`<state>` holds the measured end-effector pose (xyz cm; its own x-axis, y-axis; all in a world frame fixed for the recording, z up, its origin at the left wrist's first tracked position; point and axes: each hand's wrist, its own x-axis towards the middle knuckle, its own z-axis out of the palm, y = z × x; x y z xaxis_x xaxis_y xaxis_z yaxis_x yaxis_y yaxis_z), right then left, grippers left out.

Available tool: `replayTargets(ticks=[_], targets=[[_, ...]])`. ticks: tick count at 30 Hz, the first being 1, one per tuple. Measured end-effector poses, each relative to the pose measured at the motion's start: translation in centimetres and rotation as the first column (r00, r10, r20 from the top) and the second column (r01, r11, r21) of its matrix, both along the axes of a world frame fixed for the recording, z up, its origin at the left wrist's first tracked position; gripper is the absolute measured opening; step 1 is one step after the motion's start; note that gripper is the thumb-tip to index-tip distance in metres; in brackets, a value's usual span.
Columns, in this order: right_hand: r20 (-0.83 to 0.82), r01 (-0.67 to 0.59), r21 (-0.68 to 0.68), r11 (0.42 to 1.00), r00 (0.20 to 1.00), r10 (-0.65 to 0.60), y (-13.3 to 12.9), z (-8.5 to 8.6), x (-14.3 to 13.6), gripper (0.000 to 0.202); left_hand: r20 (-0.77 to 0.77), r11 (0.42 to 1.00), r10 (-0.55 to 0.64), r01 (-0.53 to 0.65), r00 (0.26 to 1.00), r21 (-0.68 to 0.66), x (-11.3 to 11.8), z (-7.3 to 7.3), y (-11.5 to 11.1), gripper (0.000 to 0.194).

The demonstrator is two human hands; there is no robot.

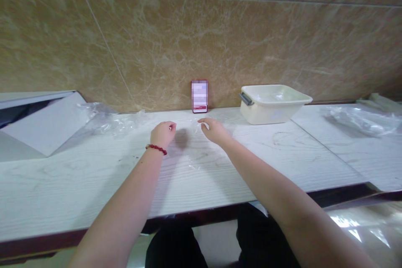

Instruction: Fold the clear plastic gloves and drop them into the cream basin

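My left hand [163, 133], with a red bead bracelet [156, 148] at its wrist, is held over the white wood-grain table [207, 188]. Its fingers curl in to the thumb as in a pinch; what they hold, if anything, is too small to make out. Opposite it, my right hand [216, 130] is bent, index finger and thumb pointing left. Faint clear plastic film [196, 126] shows at its fingertips, and its outline is hard to follow. Small glints [194, 167] lie on the tabletop nearer to me. A phone [199, 97] with a lit, blurred screen leans on the wall behind my hands.
A cream plastic bin [266, 113] with a grey handle stands at the back right. Crumpled clear plastic [108, 123] lies beside a white open box [53, 127] at left. More clear plastic [367, 120] lies far right. A brown marble wall [176, 46] bounds the table.
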<state>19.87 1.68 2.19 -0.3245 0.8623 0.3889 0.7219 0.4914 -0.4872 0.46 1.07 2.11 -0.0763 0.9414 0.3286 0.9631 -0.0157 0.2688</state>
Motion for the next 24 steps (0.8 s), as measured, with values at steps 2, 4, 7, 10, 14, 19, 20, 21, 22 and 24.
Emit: replayTargets(ticks=[2, 4, 7, 10, 14, 19, 20, 21, 22, 24], targets=[[0.023, -0.048, 0.000, 0.999, 0.999, 0.048, -0.9, -0.7, -0.1, 0.029, -0.022, 0.994, 0.065, -0.066, 0.998, -0.085, -0.6, -0.6, 0.4, 0.032], [0.088, -0.123, -0.017, 0.992, 0.988, 0.124, -1.4, -1.5, -0.2, 0.031, -0.041, 0.982, 0.118, -0.123, 0.992, -0.141, -0.8, -1.1, 0.5, 0.037], [0.193, -0.200, -0.032, 0.979, 0.960, 0.203, -1.7, -2.1, -0.4, 0.032, -0.071, 0.972, 0.142, -0.152, 0.987, -0.178, -0.5, -1.7, 0.5, 0.045], [0.259, -0.213, -0.019, 0.977, 0.943, 0.210, -1.7, -1.8, -0.4, 0.032, -0.089, 0.976, 0.116, -0.130, 0.989, -0.176, -0.2, -2.0, 0.5, 0.044], [0.331, -0.240, -0.059, 0.969, 0.911, 0.246, -1.8, -1.5, -0.2, 0.033, -0.077, 0.985, 0.090, -0.100, 0.993, -0.144, 0.1, -2.3, 0.6, 0.034], [0.340, -0.275, -0.058, 0.960, 0.898, 0.278, -1.6, -1.7, 0.0, 0.033, -0.054, 0.997, 0.028, -0.032, 0.998, -0.066, 0.1, -2.5, 0.6, 0.024], [0.334, -0.273, -0.058, 0.960, 0.901, 0.276, -1.6, -1.7, 0.0, 0.033, -0.035, 0.999, 0.012, -0.014, 0.999, -0.050, 0.2, -2.6, 0.6, 0.024], [0.330, -0.270, -0.060, 0.961, 0.903, 0.274, -1.6, -1.7, 0.0, 0.033, -0.007, 0.999, -0.003, 0.003, 1.000, -0.037, 0.2, -2.5, 0.6, 0.023], [0.325, -0.266, -0.064, 0.962, 0.906, 0.272, -1.6, -1.7, 0.0, 0.033, 0.031, 0.999, -0.020, 0.021, 0.999, -0.027, 0.3, -2.5, 0.6, 0.022], [0.318, -0.257, -0.076, 0.963, 0.910, 0.268, -1.6, -1.7, 0.0, 0.033, 0.114, 0.998, -0.057, 0.058, 0.992, -0.001, 0.4, -2.4, 0.5, 0.021]])
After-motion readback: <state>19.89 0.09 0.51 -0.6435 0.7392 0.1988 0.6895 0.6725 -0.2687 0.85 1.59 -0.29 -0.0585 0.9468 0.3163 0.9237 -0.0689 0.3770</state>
